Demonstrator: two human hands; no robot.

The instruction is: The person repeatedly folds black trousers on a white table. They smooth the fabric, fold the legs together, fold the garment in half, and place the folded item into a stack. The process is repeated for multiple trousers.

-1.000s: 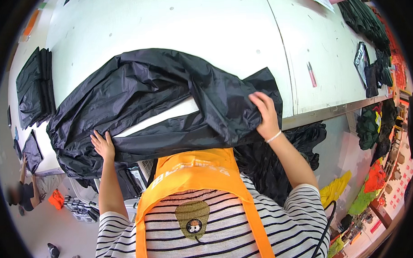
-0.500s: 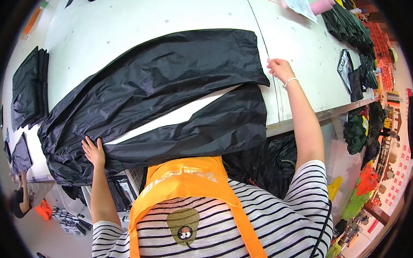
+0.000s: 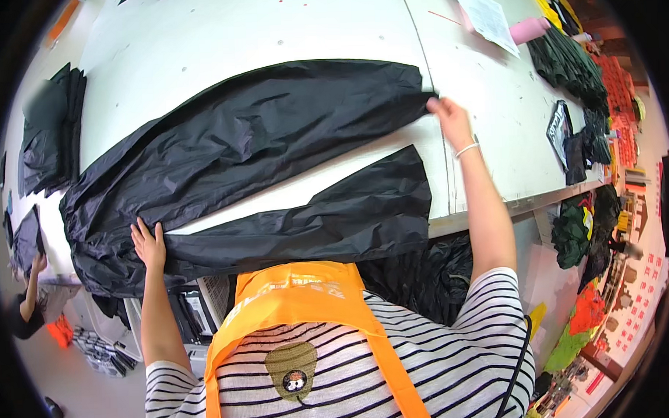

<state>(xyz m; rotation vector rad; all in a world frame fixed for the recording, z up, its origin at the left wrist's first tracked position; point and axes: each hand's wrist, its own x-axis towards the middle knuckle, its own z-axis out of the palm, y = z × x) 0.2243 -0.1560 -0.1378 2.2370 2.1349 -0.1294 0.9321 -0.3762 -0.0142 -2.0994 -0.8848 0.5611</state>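
Observation:
A pair of black trousers (image 3: 273,130) in thin, shiny cloth lies spread on the white table (image 3: 328,32), waist to the left and legs to the right. White tabletop shows in the gap between the two legs. My left hand (image 3: 150,243) rests flat on the cloth near the crotch, its fingers apart. At the far leg's hem, my right hand (image 3: 451,119) pinches the inner corner of the cloth and pulls it up a little. The near leg lies along the table's front edge, next to my orange apron.
Folded black garments (image 3: 52,138) are stacked at the left, where another person's arm (image 3: 31,289) reaches in. White paper (image 3: 482,16) and a pink thread cone (image 3: 529,30) lie at the far right, near dark green cloth (image 3: 565,61). Black cloth (image 3: 425,276) bunches below the table edge.
My right hand has closed on the far leg's hem corner and lifted it away from the near leg, so the gap is wider. My left hand stays on the cloth.

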